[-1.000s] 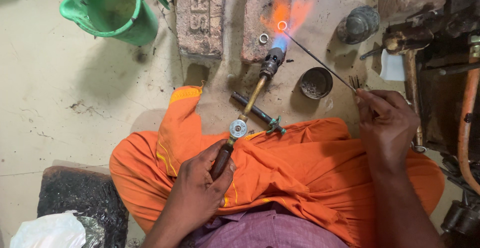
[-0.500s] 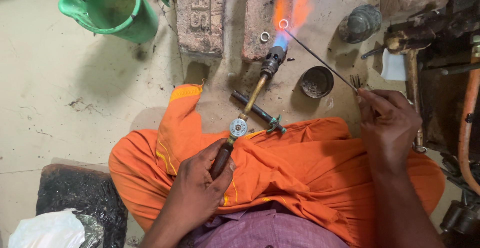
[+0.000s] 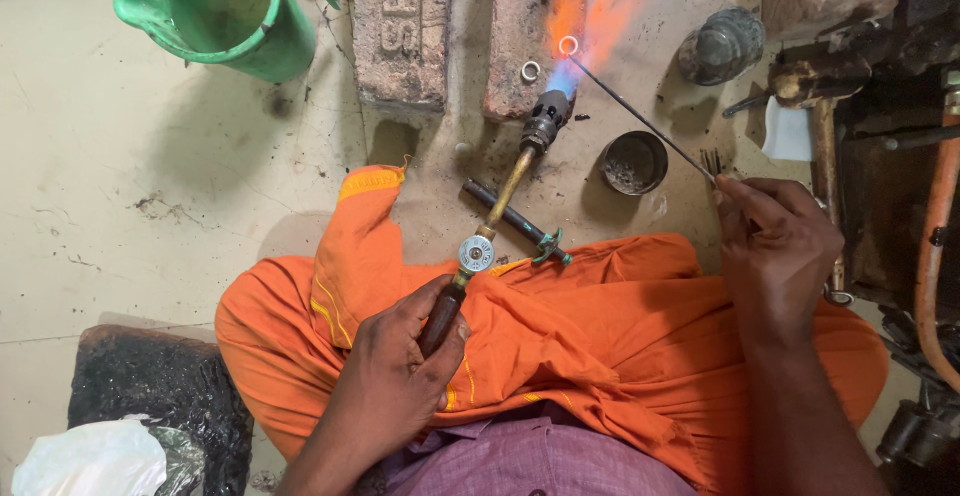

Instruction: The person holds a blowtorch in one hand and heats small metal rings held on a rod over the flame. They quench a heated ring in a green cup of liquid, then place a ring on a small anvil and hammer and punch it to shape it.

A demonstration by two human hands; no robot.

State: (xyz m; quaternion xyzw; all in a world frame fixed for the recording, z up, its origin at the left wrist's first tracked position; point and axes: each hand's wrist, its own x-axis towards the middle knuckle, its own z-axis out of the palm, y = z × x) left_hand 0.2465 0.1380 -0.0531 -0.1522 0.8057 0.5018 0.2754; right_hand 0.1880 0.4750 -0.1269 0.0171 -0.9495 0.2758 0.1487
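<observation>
My left hand [image 3: 395, 381] grips the dark handle of a brass gas torch [image 3: 500, 201]. The torch points away from me, and its blue and orange flame [image 3: 580, 31] plays on a small metal ring [image 3: 568, 46] lying on a brick [image 3: 525, 31]. A second small ring [image 3: 530, 71] lies on the same brick, just to the left. My right hand [image 3: 775, 246] pinches a thin metal rod [image 3: 640, 116] whose far tip reaches the heated ring. Orange cloth [image 3: 600, 346] covers my lap below both hands.
A green plastic jug [image 3: 225, 11] stands at the top left beside another brick [image 3: 400, 31]. A small round tin [image 3: 633, 163] and a dark tube with a green clamp [image 3: 515, 224] lie on the floor. Pipes and an orange hose [image 3: 935, 246] crowd the right edge.
The orange flame has flickered and changed shape over the brick. Both hands, the torch and the rod stay almost still.
</observation>
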